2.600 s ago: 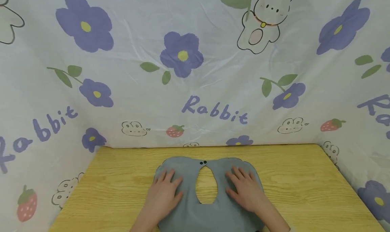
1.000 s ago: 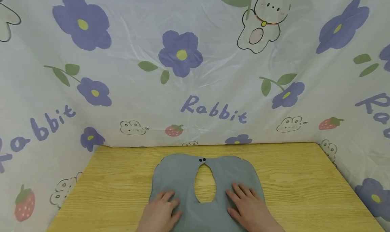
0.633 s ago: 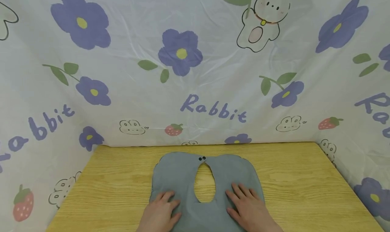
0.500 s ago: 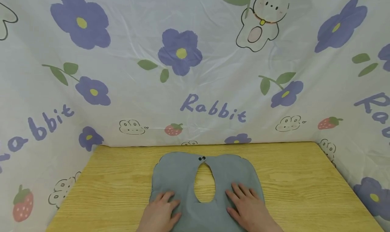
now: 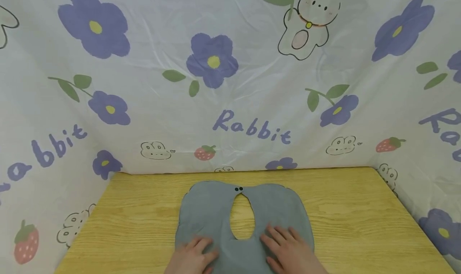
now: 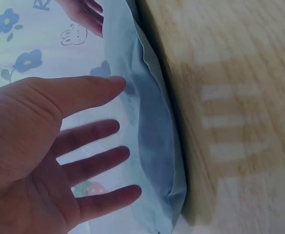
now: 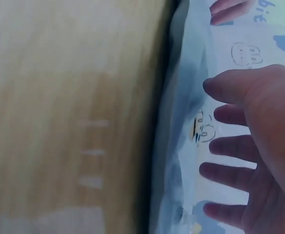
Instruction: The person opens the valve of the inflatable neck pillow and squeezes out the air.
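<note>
Grey cloth bib [image 5: 212, 210], just one, on my wooden table [image 5: 353, 222]; left hand [image 5: 192, 258] and right hand [image 5: 288, 252] rest flat, fingers spread, wrists cut off.

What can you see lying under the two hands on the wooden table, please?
A flat grey bib lies under the left hand and right hand; the table shows through its neck hole. Its near edge is out of view.

Bare left hand [image 5: 191, 258], bare right hand [image 5: 288, 252], no rings
</note>
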A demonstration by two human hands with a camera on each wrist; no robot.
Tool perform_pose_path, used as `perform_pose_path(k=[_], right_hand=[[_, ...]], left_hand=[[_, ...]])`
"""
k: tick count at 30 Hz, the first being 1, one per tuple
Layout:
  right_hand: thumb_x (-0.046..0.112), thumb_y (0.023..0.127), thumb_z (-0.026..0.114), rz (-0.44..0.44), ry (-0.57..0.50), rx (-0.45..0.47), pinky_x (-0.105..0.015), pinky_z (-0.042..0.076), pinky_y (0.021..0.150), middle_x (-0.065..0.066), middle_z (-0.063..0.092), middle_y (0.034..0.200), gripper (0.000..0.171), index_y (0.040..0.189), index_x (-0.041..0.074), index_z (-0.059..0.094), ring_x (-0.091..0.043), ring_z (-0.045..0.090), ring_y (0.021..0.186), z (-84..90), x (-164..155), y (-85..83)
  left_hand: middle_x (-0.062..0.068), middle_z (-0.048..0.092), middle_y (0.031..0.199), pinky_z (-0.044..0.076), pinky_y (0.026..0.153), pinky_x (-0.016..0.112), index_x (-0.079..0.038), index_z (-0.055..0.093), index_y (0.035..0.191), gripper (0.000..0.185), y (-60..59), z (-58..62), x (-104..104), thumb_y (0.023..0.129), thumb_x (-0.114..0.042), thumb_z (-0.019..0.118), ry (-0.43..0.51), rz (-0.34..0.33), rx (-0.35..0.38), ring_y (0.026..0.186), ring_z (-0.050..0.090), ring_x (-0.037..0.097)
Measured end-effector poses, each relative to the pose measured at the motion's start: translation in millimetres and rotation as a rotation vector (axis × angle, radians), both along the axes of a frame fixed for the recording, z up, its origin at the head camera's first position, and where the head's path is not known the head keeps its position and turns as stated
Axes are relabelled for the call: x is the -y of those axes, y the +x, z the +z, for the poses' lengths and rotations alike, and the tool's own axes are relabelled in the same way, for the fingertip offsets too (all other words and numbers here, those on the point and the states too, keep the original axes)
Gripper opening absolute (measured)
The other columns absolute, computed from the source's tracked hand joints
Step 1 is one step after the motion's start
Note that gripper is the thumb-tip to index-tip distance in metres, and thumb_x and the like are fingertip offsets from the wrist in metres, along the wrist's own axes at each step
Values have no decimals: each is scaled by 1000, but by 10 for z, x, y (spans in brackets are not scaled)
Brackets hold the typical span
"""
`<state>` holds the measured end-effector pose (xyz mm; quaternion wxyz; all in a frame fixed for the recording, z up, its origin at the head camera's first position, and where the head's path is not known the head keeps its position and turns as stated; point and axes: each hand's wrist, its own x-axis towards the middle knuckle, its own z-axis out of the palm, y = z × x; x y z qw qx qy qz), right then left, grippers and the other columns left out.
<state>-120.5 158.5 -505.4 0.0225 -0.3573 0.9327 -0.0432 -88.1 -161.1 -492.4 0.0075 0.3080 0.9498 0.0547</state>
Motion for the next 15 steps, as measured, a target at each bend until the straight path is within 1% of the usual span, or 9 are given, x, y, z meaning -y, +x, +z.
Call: perform_pose_path(k=[2, 5, 9, 12, 15], right_hand=[[47, 101, 63, 14, -5, 19, -52, 50, 99, -7, 58, 144, 49, 142, 20, 62, -26, 56, 130, -12, 0, 31], [47, 102, 61, 13, -7, 46, -51, 50, 99, -7, 58, 145, 49, 143, 20, 62, -26, 55, 131, -48, -5, 58], [50, 103, 58, -22, -4, 96, -55, 48, 101, -10, 56, 146, 51, 144, 19, 61, -30, 53, 133, -123, -31, 59], [51, 103, 56, -48, -2, 133, -57, 47, 102, -12, 56, 147, 54, 145, 17, 60, -31, 52, 134, -163, -44, 56], [52, 103, 55, -58, 1, 146, -58, 46, 103, -12, 55, 147, 55, 146, 16, 59, -31, 51, 135, -180, -41, 54]], left_hand=[[2, 63, 118, 56, 65, 35, -28, 78, 112, 25, 11, -8, -4, 87, -28, 82, -3, -21, 20, 106, 61, 24], [1, 63, 121, 57, 68, 36, -29, 78, 115, 26, 16, -31, -6, 89, -27, 81, -4, -23, 57, 108, 61, 24], [1, 63, 122, 58, 70, 35, -30, 79, 114, 26, 5, -67, 0, 89, -25, 81, 5, 3, 109, 109, 61, 25], [1, 64, 120, 58, 68, 36, -30, 80, 111, 24, -15, -90, 0, 88, -23, 81, 11, 27, 149, 108, 61, 26], [0, 65, 116, 58, 65, 37, -31, 81, 107, 22, -37, -112, -13, 88, -21, 80, 8, 53, 187, 106, 62, 26]])
